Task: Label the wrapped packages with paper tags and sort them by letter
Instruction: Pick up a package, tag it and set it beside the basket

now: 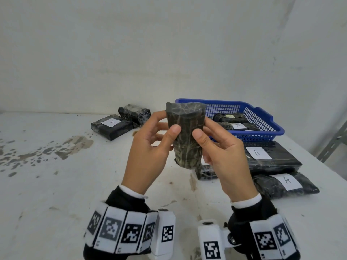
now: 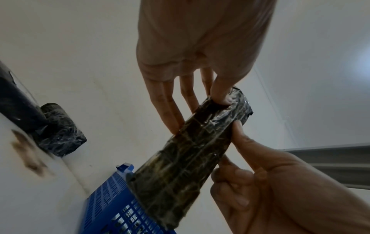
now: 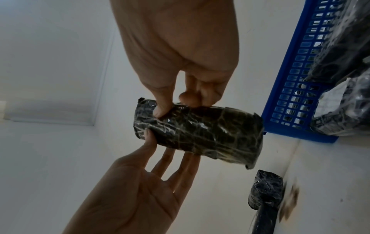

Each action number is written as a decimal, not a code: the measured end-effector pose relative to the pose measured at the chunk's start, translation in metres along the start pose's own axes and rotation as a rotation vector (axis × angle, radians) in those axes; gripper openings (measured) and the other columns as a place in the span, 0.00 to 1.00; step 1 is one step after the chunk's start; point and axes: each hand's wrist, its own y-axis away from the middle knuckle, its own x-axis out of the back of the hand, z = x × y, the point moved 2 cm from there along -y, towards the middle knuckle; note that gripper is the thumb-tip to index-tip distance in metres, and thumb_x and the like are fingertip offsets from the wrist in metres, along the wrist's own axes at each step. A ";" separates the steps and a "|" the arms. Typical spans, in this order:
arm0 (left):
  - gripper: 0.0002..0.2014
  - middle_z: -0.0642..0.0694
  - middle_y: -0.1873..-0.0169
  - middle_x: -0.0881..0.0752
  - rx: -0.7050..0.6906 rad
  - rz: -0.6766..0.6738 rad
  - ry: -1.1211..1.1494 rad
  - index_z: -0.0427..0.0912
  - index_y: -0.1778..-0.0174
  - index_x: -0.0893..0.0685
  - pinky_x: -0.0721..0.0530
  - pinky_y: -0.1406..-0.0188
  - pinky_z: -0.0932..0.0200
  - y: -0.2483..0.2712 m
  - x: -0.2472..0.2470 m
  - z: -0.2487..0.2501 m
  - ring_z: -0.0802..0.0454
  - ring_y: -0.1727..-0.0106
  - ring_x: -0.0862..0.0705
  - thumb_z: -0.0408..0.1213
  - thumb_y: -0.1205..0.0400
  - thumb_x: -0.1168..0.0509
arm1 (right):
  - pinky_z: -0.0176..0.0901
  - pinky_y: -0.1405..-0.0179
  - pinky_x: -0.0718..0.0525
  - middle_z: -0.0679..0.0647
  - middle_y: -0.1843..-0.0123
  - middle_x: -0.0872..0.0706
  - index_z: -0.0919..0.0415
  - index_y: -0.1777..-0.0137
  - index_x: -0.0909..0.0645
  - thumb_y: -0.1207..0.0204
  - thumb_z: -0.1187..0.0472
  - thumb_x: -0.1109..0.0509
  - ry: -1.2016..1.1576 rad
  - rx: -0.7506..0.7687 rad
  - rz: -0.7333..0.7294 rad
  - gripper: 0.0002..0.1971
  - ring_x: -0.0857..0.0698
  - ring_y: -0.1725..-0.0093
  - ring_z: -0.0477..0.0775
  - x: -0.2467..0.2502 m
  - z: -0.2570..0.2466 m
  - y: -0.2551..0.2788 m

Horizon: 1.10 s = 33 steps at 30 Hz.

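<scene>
A dark wrapped package [image 1: 185,136] stands upright in the air between both hands, above the middle of the table; no paper tag shows on it. My left hand [image 1: 169,134] pinches it, thumb on the near face and straight fingers [image 3: 170,159] behind. My right hand [image 1: 200,136] grips the other side with its thumb in front and curled fingers behind. The left wrist view shows the same package [image 2: 192,152] slanting between the left thumb and the right hand [image 2: 250,182]. In the right wrist view the right thumb [image 3: 162,109] presses one end of the package [image 3: 200,134].
A blue basket [image 1: 262,117] at the back right holds tagged packages. Two packages tagged A [image 1: 270,158] [image 1: 285,184] lie at the right. Another A package [image 1: 111,126] and an untagged one [image 1: 134,113] lie at the back. The white table carries brown stains [image 1: 75,145].
</scene>
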 end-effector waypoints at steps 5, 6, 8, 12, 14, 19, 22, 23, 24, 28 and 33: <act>0.14 0.60 0.52 0.11 -0.046 -0.024 0.035 0.59 0.39 0.20 0.11 0.52 0.55 -0.001 0.000 0.002 0.53 0.46 0.12 0.43 0.20 0.34 | 0.39 0.74 0.19 0.52 0.48 0.08 0.40 0.31 0.19 0.33 0.49 0.25 0.009 0.002 0.019 0.27 0.14 0.67 0.50 -0.003 0.001 0.000; 0.15 0.59 0.51 0.11 -0.050 -0.040 0.041 0.58 0.38 0.20 0.11 0.51 0.54 0.000 -0.001 0.004 0.51 0.45 0.12 0.43 0.20 0.34 | 0.39 0.73 0.19 0.52 0.49 0.08 0.42 0.31 0.18 0.33 0.49 0.25 0.017 0.002 0.034 0.27 0.14 0.67 0.51 -0.003 0.002 0.000; 0.12 0.58 0.50 0.12 -0.059 -0.071 0.039 0.59 0.41 0.19 0.11 0.50 0.51 0.001 -0.003 0.005 0.50 0.45 0.12 0.44 0.20 0.34 | 0.38 0.73 0.19 0.50 0.52 0.08 0.44 0.33 0.16 0.32 0.50 0.25 0.033 0.015 0.064 0.25 0.15 0.68 0.50 -0.001 0.002 -0.001; 0.08 0.56 0.51 0.12 -0.045 -0.059 0.073 0.63 0.48 0.17 0.10 0.54 0.50 0.001 -0.003 0.005 0.52 0.49 0.12 0.49 0.22 0.32 | 0.37 0.74 0.19 0.49 0.46 0.08 0.42 0.35 0.16 0.31 0.50 0.25 0.051 0.014 0.057 0.23 0.18 0.71 0.45 0.000 0.002 0.000; 0.08 0.56 0.50 0.11 -0.056 -0.059 0.057 0.59 0.47 0.17 0.10 0.49 0.45 0.001 -0.003 0.005 0.51 0.48 0.12 0.44 0.21 0.32 | 0.39 0.75 0.20 0.51 0.44 0.09 0.46 0.32 0.16 0.30 0.50 0.25 0.034 0.006 0.054 0.24 0.18 0.71 0.47 -0.002 0.001 0.000; 0.14 0.53 0.47 0.11 -0.043 -0.097 0.107 0.52 0.43 0.16 0.16 0.36 0.40 0.004 -0.006 0.010 0.53 0.43 0.13 0.49 0.23 0.35 | 0.45 0.61 0.12 0.55 0.50 0.08 0.56 0.34 0.16 0.28 0.51 0.24 -0.065 0.016 0.047 0.23 0.12 0.61 0.56 -0.005 -0.002 0.000; 0.16 0.52 0.48 0.10 -0.029 -0.126 0.166 0.47 0.41 0.15 0.16 0.36 0.42 0.006 -0.007 0.014 0.55 0.43 0.14 0.48 0.22 0.37 | 0.49 0.55 0.10 0.57 0.49 0.08 0.55 0.36 0.15 0.26 0.54 0.22 -0.066 0.015 0.037 0.18 0.10 0.58 0.58 -0.004 0.000 0.000; 0.17 0.53 0.49 0.10 -0.013 -0.129 0.185 0.46 0.42 0.15 0.16 0.36 0.42 0.006 -0.007 0.014 0.55 0.44 0.14 0.49 0.22 0.37 | 0.50 0.54 0.10 0.57 0.49 0.08 0.53 0.38 0.15 0.26 0.55 0.22 -0.068 0.014 0.028 0.17 0.10 0.57 0.59 -0.004 0.000 0.000; 0.17 0.54 0.51 0.10 -0.009 -0.120 0.180 0.46 0.43 0.14 0.16 0.37 0.44 0.006 -0.007 0.015 0.57 0.46 0.14 0.49 0.22 0.37 | 0.51 0.53 0.09 0.57 0.49 0.08 0.53 0.40 0.14 0.27 0.55 0.23 -0.069 0.016 0.025 0.16 0.10 0.57 0.59 -0.003 0.001 0.001; 0.09 0.57 0.58 0.11 0.008 -0.049 0.144 0.47 0.49 0.13 0.14 0.40 0.43 0.005 -0.009 0.013 0.62 0.54 0.15 0.44 0.21 0.33 | 0.51 0.51 0.09 0.59 0.47 0.09 0.56 0.40 0.15 0.29 0.55 0.21 -0.056 0.033 0.013 0.18 0.09 0.56 0.58 -0.004 0.002 0.001; 0.10 0.51 0.52 0.09 -0.019 -0.046 0.110 0.44 0.49 0.12 0.15 0.37 0.47 0.005 -0.008 0.011 0.52 0.45 0.12 0.44 0.22 0.33 | 0.49 0.51 0.10 0.60 0.46 0.10 0.54 0.45 0.14 0.33 0.48 0.23 -0.068 0.052 0.024 0.18 0.09 0.55 0.57 -0.003 0.004 -0.001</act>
